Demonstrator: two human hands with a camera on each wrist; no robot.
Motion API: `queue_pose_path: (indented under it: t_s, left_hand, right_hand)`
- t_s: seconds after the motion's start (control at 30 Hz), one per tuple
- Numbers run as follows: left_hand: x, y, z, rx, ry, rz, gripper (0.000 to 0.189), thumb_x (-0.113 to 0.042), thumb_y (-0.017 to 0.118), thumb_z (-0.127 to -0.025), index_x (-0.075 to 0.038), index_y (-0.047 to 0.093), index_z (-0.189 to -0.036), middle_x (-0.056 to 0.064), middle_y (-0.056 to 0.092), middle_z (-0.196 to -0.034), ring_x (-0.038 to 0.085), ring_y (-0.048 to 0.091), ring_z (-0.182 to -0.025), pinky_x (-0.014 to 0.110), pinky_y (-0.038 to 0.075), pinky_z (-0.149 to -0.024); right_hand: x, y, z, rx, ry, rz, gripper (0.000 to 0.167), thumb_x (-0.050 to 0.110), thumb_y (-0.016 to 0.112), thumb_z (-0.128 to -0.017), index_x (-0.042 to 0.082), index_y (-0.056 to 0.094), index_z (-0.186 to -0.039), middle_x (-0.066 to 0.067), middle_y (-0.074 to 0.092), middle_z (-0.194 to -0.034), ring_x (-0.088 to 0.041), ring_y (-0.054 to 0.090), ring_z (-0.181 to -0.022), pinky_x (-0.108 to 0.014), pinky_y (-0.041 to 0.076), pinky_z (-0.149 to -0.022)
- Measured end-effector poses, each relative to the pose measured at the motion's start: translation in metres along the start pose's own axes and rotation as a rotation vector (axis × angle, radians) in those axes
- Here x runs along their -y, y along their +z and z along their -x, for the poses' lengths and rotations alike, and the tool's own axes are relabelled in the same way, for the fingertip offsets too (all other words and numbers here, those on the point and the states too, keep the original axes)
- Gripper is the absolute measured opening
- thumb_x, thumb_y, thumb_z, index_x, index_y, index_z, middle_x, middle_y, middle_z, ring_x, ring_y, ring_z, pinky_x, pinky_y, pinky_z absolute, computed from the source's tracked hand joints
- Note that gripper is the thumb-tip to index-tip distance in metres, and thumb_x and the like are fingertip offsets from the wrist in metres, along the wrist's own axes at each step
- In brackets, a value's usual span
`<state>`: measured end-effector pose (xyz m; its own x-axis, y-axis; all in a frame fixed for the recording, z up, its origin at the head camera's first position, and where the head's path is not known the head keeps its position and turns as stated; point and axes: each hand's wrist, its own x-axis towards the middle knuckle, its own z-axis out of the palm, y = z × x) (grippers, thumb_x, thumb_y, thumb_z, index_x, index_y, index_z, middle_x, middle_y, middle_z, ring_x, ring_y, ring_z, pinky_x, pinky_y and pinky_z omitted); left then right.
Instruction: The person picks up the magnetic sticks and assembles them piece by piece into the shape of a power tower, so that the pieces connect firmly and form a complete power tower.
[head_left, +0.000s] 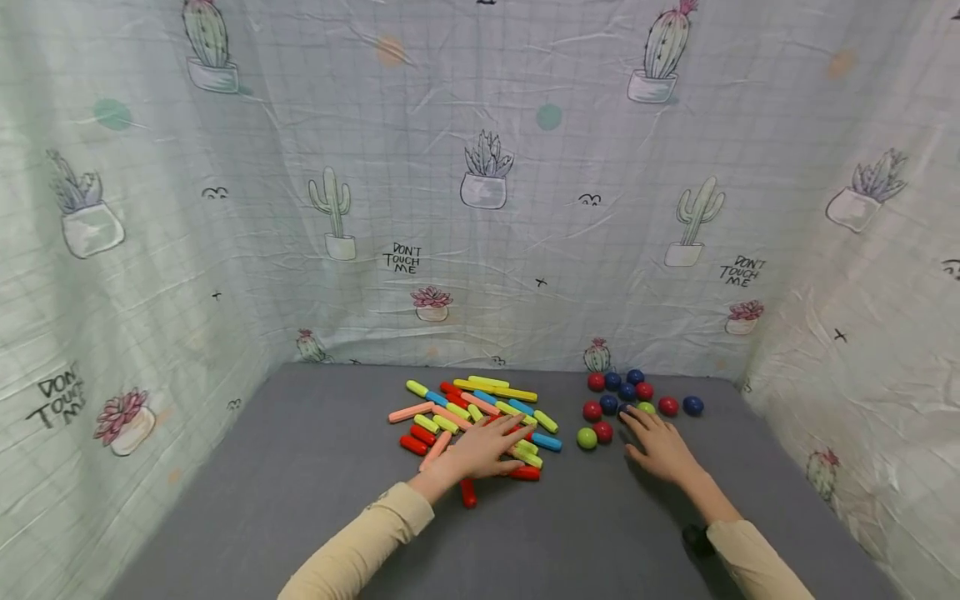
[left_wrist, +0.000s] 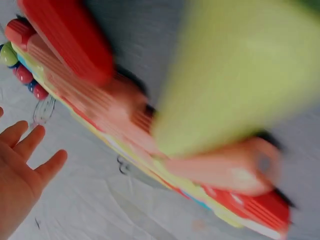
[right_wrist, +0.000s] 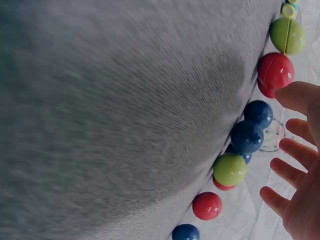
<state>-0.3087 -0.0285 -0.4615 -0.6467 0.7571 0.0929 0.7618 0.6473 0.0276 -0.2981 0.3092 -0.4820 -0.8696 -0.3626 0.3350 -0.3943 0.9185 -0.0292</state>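
A pale, creased, faintly gridded cloth (head_left: pixel 480 92) hung behind the grey table (head_left: pixel 300 467) and along both its sides. Printed on the back stretch were a potted plant (head_left: pixel 484 173) at the middle, a cactus (head_left: pixel 334 212) to its left and a second cactus (head_left: pixel 696 221) to its right. Lower down, lettering (head_left: pixel 402 259) read "DON'T TOUCH ME" above a pink succulent (head_left: pixel 431 303). A green dot (head_left: pixel 549 117) sat up to the plant's right, an orange dot (head_left: pixel 391 51) up to its left.

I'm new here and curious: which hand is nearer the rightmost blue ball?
Right: the right hand is close, left of the blue ball; the left hand is far left, over the sticks.
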Motion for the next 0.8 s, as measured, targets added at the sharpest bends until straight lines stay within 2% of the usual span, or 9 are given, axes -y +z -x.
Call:
queue_pose_path:
  t_s: [0.13,0.3,0.43,0.6,0.8]
  left_hand:
    - [-0.006,0.009,-0.020,0.020,0.019,-0.017,0.056,-0.042,0.046,-0.090,-0.021,0.030,-0.140,0.003,0.034,-0.144,0.017,0.040,-0.127,0.041,0.037,-0.098]
    - [-0.010,0.017,-0.037,0.040,0.009,-0.058,0.051,-0.040,0.044,-0.091,-0.019,0.036,-0.137,0.003,0.039,-0.140,0.019,0.040,-0.127,0.040,0.036,-0.099]
    - [-0.012,0.020,-0.046,0.006,0.009,-0.109,0.046,-0.041,0.042,-0.092,-0.018,0.045,-0.132,0.000,0.047,-0.133,0.018,0.045,-0.122,0.038,0.037,-0.098]
    - [-0.015,0.026,-0.057,-0.031,0.015,-0.206,0.036,-0.040,0.040,-0.093,-0.023,0.056,-0.120,-0.004,0.058,-0.119,0.015,0.053,-0.108,0.033,0.043,-0.090]
    - [-0.022,0.029,-0.067,-0.049,0.010,-0.307,0.025,-0.027,0.051,-0.089,-0.029,0.061,-0.112,-0.005,0.062,-0.108,0.018,0.054,-0.105,0.038,0.043,-0.090]
  right_hand:
    - [-0.005,0.001,-0.010,0.012,0.055,0.006,0.053,0.021,0.063,-0.080,0.002,0.048,-0.127,-0.020,0.045,-0.131,-0.040,0.043,-0.116,-0.058,0.036,-0.086]
    - [-0.010,0.003,-0.017,-0.033,0.092,0.017,0.049,0.017,0.063,-0.079,0.002,0.050,-0.124,-0.021,0.047,-0.128,-0.040,0.044,-0.114,-0.057,0.036,-0.085]
    - [-0.012,0.006,-0.022,-0.055,0.096,0.026,0.046,0.015,0.062,-0.079,0.002,0.052,-0.122,-0.021,0.050,-0.125,-0.039,0.045,-0.113,-0.056,0.036,-0.085]
    - [-0.014,0.008,-0.025,-0.062,0.101,0.021,0.044,0.015,0.062,-0.080,0.002,0.053,-0.121,-0.021,0.050,-0.124,-0.039,0.045,-0.112,-0.057,0.036,-0.086]
    - [-0.014,0.011,-0.027,-0.075,0.107,0.015,0.043,0.014,0.062,-0.079,0.002,0.054,-0.120,-0.022,0.051,-0.124,-0.040,0.045,-0.112,-0.060,0.035,-0.087]
